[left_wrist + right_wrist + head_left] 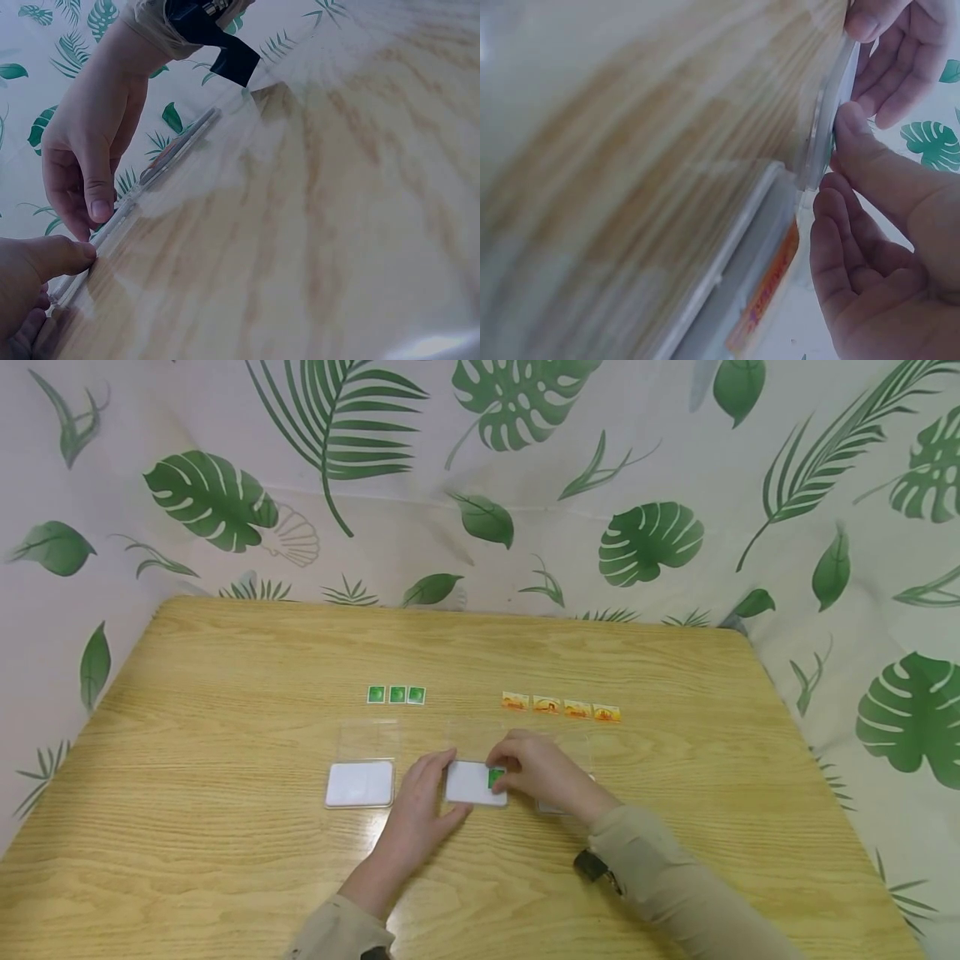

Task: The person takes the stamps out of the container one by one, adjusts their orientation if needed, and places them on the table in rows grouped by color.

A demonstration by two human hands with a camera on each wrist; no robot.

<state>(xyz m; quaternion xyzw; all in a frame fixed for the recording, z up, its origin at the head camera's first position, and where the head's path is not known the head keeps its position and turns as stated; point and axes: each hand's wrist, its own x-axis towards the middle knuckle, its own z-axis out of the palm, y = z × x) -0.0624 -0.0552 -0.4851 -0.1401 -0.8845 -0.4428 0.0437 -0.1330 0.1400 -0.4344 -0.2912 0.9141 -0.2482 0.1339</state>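
Note:
A small clear plastic case with a white inside (467, 785) lies in the middle, its clear lid folded back. My left hand (420, 810) grips this case by its left side, thumb at the near edge and fingers at the far edge. My right hand (536, 770) pinches a green stamp (495, 777) over the right part of the white surface. In the left wrist view, the left thumb (71, 255) lies at the case's edge, facing the right hand (94, 165). The right wrist view shows the right thumb (859, 124) against the case.
Another open white case (359, 784) lies to the left. A third case (553, 807) is mostly hidden under the right forearm; an orange stamp (769, 289) shows in it. Farther back lie three green stamps (397, 694) and a row of several orange stamps (562, 706) on the wooden table (225, 860).

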